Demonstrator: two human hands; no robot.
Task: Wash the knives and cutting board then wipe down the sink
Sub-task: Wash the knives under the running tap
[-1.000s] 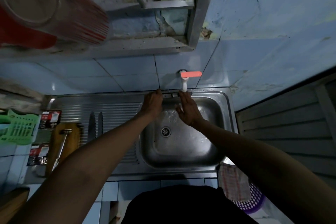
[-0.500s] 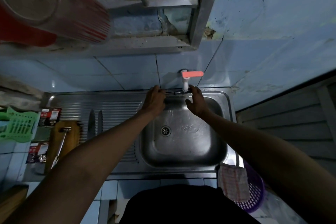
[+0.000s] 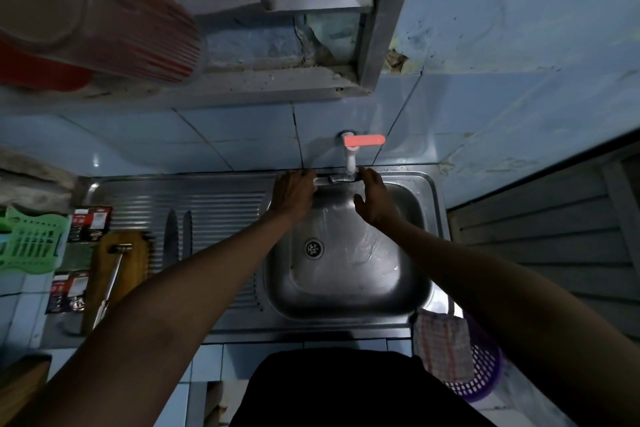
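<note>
The steel sink [image 3: 424, 291] has a wet basin with water sheeting down its back wall. My left hand [image 3: 292, 196] rests palm down on the back rim, left of the white tap [image 3: 349, 159] with its red handle. My right hand [image 3: 374, 199] hovers at the back rim under the tap, fingers apart and empty. A thin metal object [image 3: 332, 179] lies along the rim between the hands; its left end meets my left hand, grip unclear. Two knives [image 3: 178, 236] lie side by side on the ribbed drainboard. The wooden cutting board [image 3: 133, 253] lies further left.
A metal tool [image 3: 110, 281] lies on the board. Small cartons [image 3: 90, 224] and a green basket [image 3: 27, 243] stand at the left. A checked cloth [image 3: 443, 343] hangs at the sink's front right corner over a purple basket [image 3: 485, 378]. A red plastic container [image 3: 104, 21] sits on the shelf above.
Both hands rose from the water stream in the basin to the back rim and moved apart, the right hand going right of the tap.
</note>
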